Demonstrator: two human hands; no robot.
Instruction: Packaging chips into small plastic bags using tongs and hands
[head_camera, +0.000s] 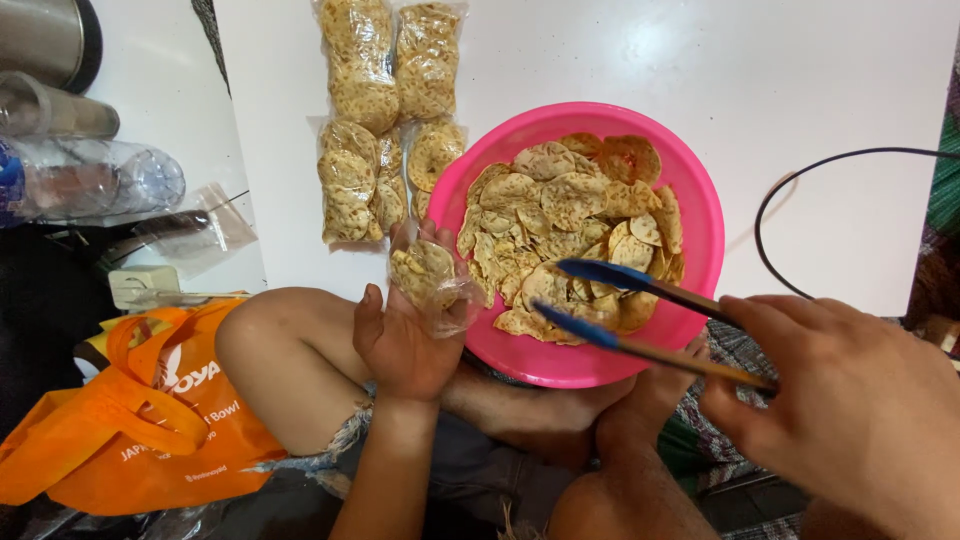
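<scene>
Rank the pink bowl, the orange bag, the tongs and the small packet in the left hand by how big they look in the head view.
1. Pink bowl, largest.
2. Orange bag, close behind; it lies crumpled and nearer the camera, so this ranking is unsure.
3. Tongs, long but thin.
4. Small packet of crackers in the left hand, smallest.

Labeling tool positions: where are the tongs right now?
In the head view, the blue-tipped tongs are on the right, held in the right hand, with their open tips over the near edge of the pink bowl of crackers.
</scene>
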